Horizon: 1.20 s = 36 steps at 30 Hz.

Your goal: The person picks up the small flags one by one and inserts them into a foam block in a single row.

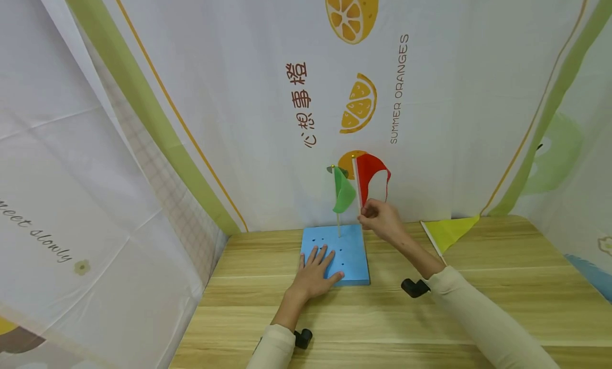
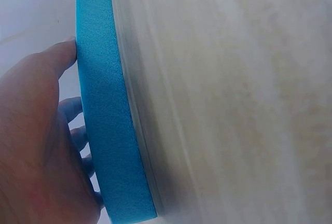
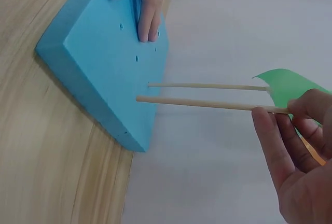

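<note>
A blue foam block (image 1: 351,263) with several small holes lies on the wooden table (image 1: 382,316). My left hand (image 1: 319,260) presses flat on its near left part, fingers straight; in the left wrist view the left hand (image 2: 65,86) lies against the block's side (image 2: 106,125). A green flag (image 1: 343,191) stands upright in the block. My right hand (image 1: 367,212) pinches the stick of a red flag (image 1: 370,173) just right of it. In the right wrist view the held stick (image 3: 207,103) meets the block's top (image 3: 104,53) beside the green flag's stick (image 3: 207,85); my right hand (image 3: 277,111) pinches its upper part.
A yellow flag (image 1: 449,232) lies on the table at the back right. White printed cloth walls (image 1: 239,93) close in the back and both sides. Bare wood lies in front of the block.
</note>
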Motion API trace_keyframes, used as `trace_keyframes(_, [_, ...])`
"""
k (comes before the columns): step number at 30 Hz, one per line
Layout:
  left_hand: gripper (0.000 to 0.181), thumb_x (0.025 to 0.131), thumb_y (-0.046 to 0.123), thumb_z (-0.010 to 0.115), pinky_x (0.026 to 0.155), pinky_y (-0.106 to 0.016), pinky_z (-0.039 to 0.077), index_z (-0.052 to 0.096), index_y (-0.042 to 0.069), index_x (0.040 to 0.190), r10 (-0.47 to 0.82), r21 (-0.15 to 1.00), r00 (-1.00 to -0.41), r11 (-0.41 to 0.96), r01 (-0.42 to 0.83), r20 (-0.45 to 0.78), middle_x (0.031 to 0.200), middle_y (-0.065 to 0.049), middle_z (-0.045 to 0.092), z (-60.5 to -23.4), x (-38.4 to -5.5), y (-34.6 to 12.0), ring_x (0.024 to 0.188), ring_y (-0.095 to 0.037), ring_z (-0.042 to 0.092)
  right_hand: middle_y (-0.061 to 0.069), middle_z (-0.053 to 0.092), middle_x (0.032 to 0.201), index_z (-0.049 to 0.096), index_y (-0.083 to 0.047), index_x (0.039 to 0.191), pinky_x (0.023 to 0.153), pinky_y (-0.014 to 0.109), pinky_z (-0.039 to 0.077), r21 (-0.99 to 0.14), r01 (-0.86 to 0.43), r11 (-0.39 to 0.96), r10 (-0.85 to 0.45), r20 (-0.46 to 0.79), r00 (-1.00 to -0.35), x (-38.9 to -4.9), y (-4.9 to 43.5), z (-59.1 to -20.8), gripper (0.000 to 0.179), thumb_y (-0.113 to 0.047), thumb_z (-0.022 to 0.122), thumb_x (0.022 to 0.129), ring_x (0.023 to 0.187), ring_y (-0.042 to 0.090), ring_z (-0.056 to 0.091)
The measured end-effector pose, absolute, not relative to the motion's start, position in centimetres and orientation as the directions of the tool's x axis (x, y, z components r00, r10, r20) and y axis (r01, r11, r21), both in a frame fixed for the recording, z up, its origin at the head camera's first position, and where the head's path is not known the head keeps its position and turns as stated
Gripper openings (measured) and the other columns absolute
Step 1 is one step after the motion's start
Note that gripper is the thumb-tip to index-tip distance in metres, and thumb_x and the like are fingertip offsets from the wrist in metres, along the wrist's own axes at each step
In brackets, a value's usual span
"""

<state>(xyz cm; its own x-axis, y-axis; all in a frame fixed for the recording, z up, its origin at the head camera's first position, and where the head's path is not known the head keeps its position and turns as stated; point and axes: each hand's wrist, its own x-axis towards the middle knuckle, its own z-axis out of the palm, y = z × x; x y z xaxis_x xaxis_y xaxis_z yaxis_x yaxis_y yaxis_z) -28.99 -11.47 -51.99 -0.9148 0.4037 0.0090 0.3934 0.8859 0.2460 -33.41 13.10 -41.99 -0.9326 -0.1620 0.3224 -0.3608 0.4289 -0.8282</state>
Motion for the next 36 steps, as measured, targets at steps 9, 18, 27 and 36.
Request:
trace_keyframes(9, [0.078, 0.095, 0.069, 0.036, 0.12, -0.063, 0.007, 0.026, 0.023, 0.157, 0.402, 0.243, -0.916, 0.888, 0.392, 0.007, 0.166, -0.004, 0.015, -52.1, -29.2, -11.5, 0.154, -0.033, 0.009, 0.009, 0.068, 0.091, 0.062, -0.008, 0.095, 0.068, 0.028, 0.06, -0.824, -0.375, 0.425, -0.176, 0.332, -0.927, -33.7, 12.1, -41.9, 0.008, -0.011, 0.068, 0.092, 0.079, 0.02, 0.069])
trace_keyframes(18, [0.078, 0.095, 0.07, 0.036, 0.12, -0.062, 0.007, 0.027, 0.022, 0.157, 0.401, 0.255, -0.916, 0.885, 0.391, 0.014, 0.166, -0.003, 0.016, -52.2, -29.2, -11.5, 0.154, -0.033, 0.009, 0.008, 0.068, 0.09, 0.062, -0.009, 0.093, 0.067, 0.027, 0.06, -0.823, -0.383, 0.419, -0.181, 0.338, -0.924, -33.9, 11.3, -41.9, 0.007, -0.012, 0.067, 0.091, 0.078, 0.019, 0.068])
trace_keyframes(27, [0.078, 0.095, 0.069, 0.036, 0.12, -0.063, 0.005, 0.027, 0.023, 0.157, 0.405, 0.264, -0.914, 0.881, 0.392, 0.004, 0.166, -0.005, 0.015, -52.2, -29.2, -11.5, 0.154, -0.033, 0.008, 0.006, 0.07, 0.091, 0.063, -0.01, 0.093, 0.069, 0.028, 0.059, -0.815, -0.387, 0.431, -0.176, 0.344, -0.922, -34.0, 10.3, -41.9, 0.007, -0.014, 0.068, 0.091, 0.078, 0.018, 0.068])
trace_keyframes(36, [0.076, 0.096, 0.068, 0.035, 0.121, -0.062, 0.004, 0.025, 0.024, 0.157, 0.4, 0.262, -0.917, 0.885, 0.386, -0.001, 0.166, -0.002, 0.013, -52.3, -29.3, -11.5, 0.154, -0.031, 0.005, 0.005, 0.07, 0.092, 0.064, -0.011, 0.094, 0.07, 0.028, 0.059, -0.803, -0.399, 0.442, -0.179, 0.357, -0.917, -34.3, 9.4, -42.2, 0.007, -0.014, 0.069, 0.091, 0.081, 0.017, 0.069])
